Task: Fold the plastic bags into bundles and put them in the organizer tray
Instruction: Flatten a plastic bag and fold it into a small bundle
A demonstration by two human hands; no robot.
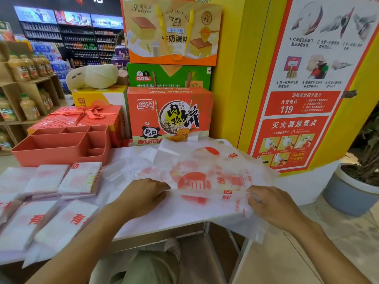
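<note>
On the desk (pixel 174 220), the plastic bag (pixel 205 171) lies spread; my left grip (pixel 143 193) and right grip (pixel 272 203) each pinch its near edge. Its right side overhangs, so the slick film may slide and skew the fold. The organizer tray (pixel 51 158) sits far left. The poster (pixel 297 103) reads "119"; a cap (pixel 77 77) reads "new York".

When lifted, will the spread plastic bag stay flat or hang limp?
Probably limp: the plastic bag is see-through thin and droops over the table edge by the right hand. Likely very light; may slide on the smooth top.
</note>
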